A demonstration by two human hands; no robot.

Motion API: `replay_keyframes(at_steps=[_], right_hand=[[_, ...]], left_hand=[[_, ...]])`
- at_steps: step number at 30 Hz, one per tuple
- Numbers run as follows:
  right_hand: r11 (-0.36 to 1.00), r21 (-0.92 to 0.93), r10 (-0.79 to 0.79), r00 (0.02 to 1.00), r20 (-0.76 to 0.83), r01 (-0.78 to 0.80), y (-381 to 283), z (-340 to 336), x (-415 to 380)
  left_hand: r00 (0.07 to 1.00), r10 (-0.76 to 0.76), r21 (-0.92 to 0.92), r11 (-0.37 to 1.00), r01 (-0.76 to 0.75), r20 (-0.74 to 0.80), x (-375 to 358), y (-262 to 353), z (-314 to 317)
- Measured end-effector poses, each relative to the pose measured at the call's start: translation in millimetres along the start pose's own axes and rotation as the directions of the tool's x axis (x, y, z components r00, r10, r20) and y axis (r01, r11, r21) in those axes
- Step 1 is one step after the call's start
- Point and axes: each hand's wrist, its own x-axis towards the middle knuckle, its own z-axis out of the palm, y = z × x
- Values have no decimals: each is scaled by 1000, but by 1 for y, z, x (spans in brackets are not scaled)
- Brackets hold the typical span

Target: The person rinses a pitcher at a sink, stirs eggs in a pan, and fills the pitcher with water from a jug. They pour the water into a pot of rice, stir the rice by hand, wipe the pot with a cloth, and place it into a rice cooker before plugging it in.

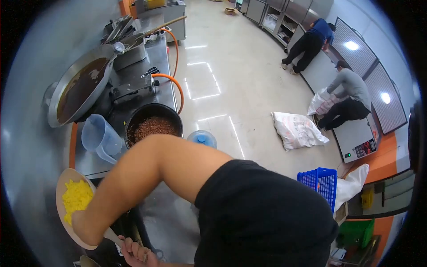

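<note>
My left grip clenched on handle of pan, lower left of frame. Right grip over pan, fingers hidden, can't tell. Risk: handle twists, yellow pieces spill.

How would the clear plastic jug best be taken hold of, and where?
Probably by the curved handle of the jug, coming from the side facing the pan: the handle juts out that way, while the body looks too wide for an easy grip.
</note>
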Motion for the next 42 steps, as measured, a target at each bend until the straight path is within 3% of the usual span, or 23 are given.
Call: replay_keyframes(at_steps=[1, 4, 5, 6, 7, 9, 10, 11, 13, 15, 17, 19, 22, 24, 25, 27, 29, 30, 32, 34, 36, 41, 42], right_hand=[[1000, 0, -9, 1000, -8, 9, -4, 11, 3], [804, 515, 331, 943, 28, -297, 9, 26, 7], [691, 638, 389, 919, 68, -340, 27, 30, 8], [428, 742, 557, 797, 234, -516, 37, 20, 12], [448, 746, 417, 853, 313, -493, 72, 14, -17], [635, 735, 272, 959, 76, -239, 134, 68, 33], [670, 550, 408, 866, 289, -499, 121, 12, -9], [706, 575, 412, 900, 143, -415, 105, -36, -68], [815, 376, 333, 888, 317, -441, 102, -75, -88], [923, 280, 146, 916, 373, -262, 100, -92, -99], [938, 308, 73, 959, 275, -160, 84, -77, -98], [924, 372, 131, 988, -85, -90, 41, -24, -86], [899, 396, 252, 961, -116, -188, -1, 17, -47], [799, 572, 396, 878, -268, -186, -3, 25, -35], [641, 703, 491, 868, -67, -308, 13, 18, -40], [711, 623, 415, 910, 0, -325, 63, 40, -24], [681, 611, 388, 906, 169, -405, 92, -4, -54], [689, 606, 380, 910, 165, -398, 97, -3, -55], [770, 538, 432, 901, -44, -342, 103, -4, -59], [789, 474, 448, 894, -6, -392, 84, -8, -51], [776, 511, 494, 860, -127, -370, 58, 7, -29], [859, 462, 242, 970, 14, -221, 12, -2, -44], [887, 448, 230, 946, -228, -108, 20, 1, -63]], left_hand=[[1000, -23, 2, 1000, 23, 12, -1, 0, -2], [985, 168, 95, 981, -170, 28, -2, 8, -22], [983, 180, 99, 978, -182, 24, -5, 6, -20], [986, 164, 26, 986, -165, 31, -5, 1, -15], [988, 149, -48, 988, -147, 40, -4, -3, -11], [989, 145, -32, 989, -145, -3, -6, 0, -11], [990, 135, -28, 990, -136, -28, -5, 0, -12], [992, 117, -38, 992, -118, -45, -6, 0, -11], [990, 137, -33, 990, -138, -16, -3, 1, -24], [987, 160, -31, 987, -160, -2, -2, 2, -22], [985, 161, 34, 987, -160, -55, 3, 0, -21], [985, 158, 9, 987, -158, -70, 5, -5, -17], [983, 157, 30, 987, -155, -94, 8, -8, -14], [972, 199, 84, 978, -190, -125, 7, -9, -12], [968, 214, 85, 975, -204, -133, 7, -9, -11], [980, 169, -4, 985, -171, -104, 5, -6, -12], [978, 180, -3, 983, -181, -102, 4, -3, -14], [981, 171, -5, 985, -172, -93, 6, -3, -14], [972, 194, 64, 980, -187, -131, 8, -5, -10], [958, 234, 98, 971, -220, -165, 8, -8, -6], [959, 233, 100, 970, -220, -159, 8, -7, -8], [951, 252, 102, 966, -237, -177, 7, -7, -8], [958, 243, 74, 969, -234, -152, 9, -8, -7]])
